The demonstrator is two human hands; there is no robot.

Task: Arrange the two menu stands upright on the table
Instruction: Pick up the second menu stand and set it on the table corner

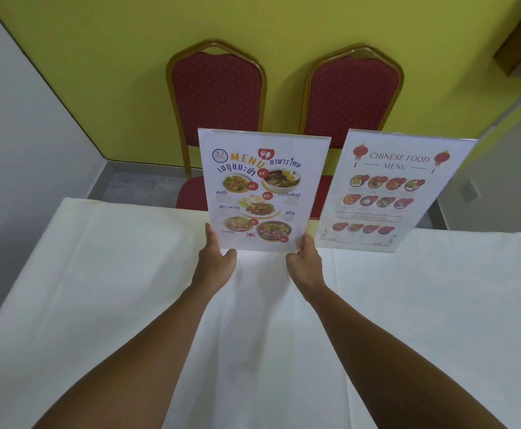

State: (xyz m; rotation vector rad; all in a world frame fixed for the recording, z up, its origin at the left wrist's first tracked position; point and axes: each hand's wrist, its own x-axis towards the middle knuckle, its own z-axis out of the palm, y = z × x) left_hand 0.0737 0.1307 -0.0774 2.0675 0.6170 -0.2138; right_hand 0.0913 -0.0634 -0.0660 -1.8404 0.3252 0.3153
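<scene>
Two clear acrylic menu stands are upright near the far edge of the white-clothed table (104, 274). The Thai food menu stand (262, 190) is at the centre. My left hand (216, 258) grips its lower left corner and my right hand (305, 258) grips its lower right corner. Whether its base rests on the cloth is hidden by my hands. The Chinese food menu stand (395, 190) stands on its own to the right, slightly angled, with no hand on it.
Two red padded chairs with gold frames, the left chair (216, 97) and the right chair (352, 97), stand behind the table against a yellow wall. A grey floor strip (141, 184) shows at the far left. A white wall runs along the left side.
</scene>
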